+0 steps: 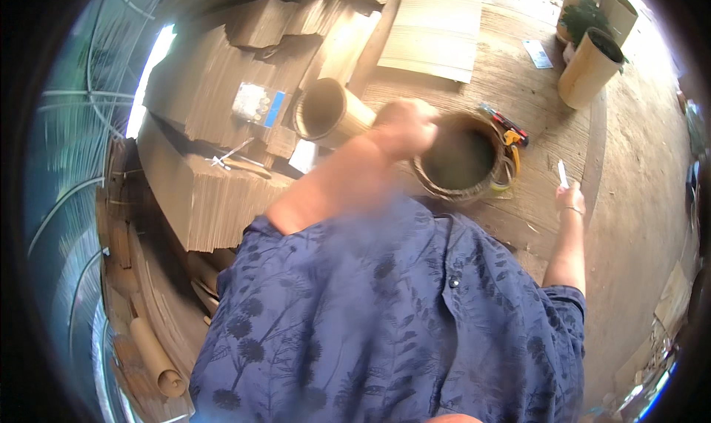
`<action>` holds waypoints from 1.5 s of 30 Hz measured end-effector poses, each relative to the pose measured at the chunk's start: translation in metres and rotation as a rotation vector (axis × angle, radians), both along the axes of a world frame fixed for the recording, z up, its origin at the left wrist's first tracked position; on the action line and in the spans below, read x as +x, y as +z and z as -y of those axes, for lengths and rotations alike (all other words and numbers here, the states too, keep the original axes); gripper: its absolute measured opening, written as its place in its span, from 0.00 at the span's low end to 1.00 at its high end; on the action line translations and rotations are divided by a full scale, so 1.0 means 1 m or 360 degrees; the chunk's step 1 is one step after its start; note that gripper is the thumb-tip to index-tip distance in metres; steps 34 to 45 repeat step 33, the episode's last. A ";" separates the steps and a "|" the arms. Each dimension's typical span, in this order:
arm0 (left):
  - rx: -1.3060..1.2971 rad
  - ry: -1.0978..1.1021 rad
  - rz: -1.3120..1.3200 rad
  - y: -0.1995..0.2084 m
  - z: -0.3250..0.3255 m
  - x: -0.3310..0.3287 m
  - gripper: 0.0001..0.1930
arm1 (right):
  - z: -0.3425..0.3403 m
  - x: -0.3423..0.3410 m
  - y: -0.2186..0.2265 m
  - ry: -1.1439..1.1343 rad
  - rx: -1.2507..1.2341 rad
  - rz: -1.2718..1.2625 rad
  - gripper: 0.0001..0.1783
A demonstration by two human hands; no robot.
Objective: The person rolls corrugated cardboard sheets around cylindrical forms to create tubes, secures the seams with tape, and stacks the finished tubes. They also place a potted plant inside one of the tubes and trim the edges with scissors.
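Note:
A wide cardboard cylinder (424,177) stands on the wooden surface before me, its round mouth facing up and its inside dark. My left hand (406,129) is by its upper left rim. That hand is blurred, with fingers curled closed; what they hold, if anything, is hidden. Out to the right, apart from the cylinder, my right hand (570,197) grips a slim white stick-like tool (563,174) that points up and away. Its exact kind is too small to tell. Left of my left hand, a second cardboard tube (355,114) leans with its mouth towards me.
Stacked cardboard sheets (222,208) fill the left, bearing a clear packet (255,104). A red-and-black tool (511,129) and yellow ring-shaped item (505,172) lie beside the cylinder. A corrugated sheet (433,30) lies at the far side. Tall tubes (589,71) with a plant (585,19) stand far right.

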State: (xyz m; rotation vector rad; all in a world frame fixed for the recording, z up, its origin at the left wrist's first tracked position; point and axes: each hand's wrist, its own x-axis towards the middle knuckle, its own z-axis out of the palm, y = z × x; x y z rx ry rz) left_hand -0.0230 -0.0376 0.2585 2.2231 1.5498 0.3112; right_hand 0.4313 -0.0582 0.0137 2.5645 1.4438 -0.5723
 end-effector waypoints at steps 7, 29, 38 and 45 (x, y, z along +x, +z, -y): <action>-0.0081 0.0445 -0.0149 0.053 -0.021 -0.040 0.10 | 0.030 -0.024 -0.033 0.0003 -0.0228 -0.0083 0.24; 0.0265 0.0585 0.1283 -0.092 0.041 -0.245 0.44 | -0.035 -0.396 0.256 0.1652 0.1423 -0.0325 0.22; -0.0019 0.0522 0.1449 -0.079 0.036 -0.228 0.45 | -0.053 -0.415 0.263 0.1585 0.1435 -0.0151 0.17; -0.0019 0.0522 0.1449 -0.079 0.036 -0.228 0.45 | -0.053 -0.415 0.263 0.1585 0.1435 -0.0151 0.17</action>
